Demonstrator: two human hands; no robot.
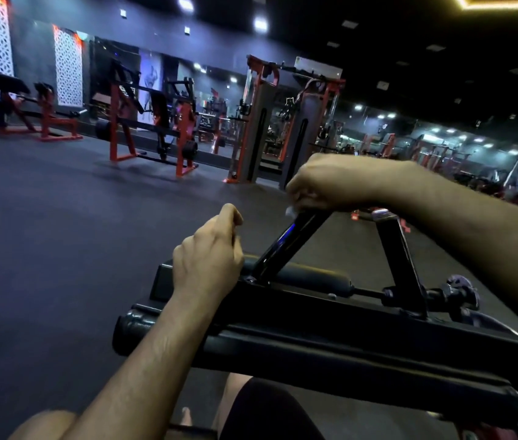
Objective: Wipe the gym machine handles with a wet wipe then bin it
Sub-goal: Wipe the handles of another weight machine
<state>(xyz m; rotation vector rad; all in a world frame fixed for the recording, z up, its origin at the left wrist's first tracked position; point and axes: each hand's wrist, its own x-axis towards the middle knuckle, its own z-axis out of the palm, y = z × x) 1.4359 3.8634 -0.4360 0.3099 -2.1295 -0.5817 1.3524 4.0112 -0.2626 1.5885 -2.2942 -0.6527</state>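
While gripping the top of the black handle (292, 239) at two o'clock, right hand (333, 182) clenched over a white wet wipe (291, 211); left hand (210, 255) at centre, fingers curled, apparently holding nothing.

Two hands (210, 249) (330, 182), one wet wipe (291, 211), two angled black machine bars (286, 246) (399, 249)

Machine handles (286, 246): glossy black metal, reflective. Frame bar (346, 344): matt black metal. Wet wipe (291, 211): white, crumpled. Floor (60, 233): matt, dark.
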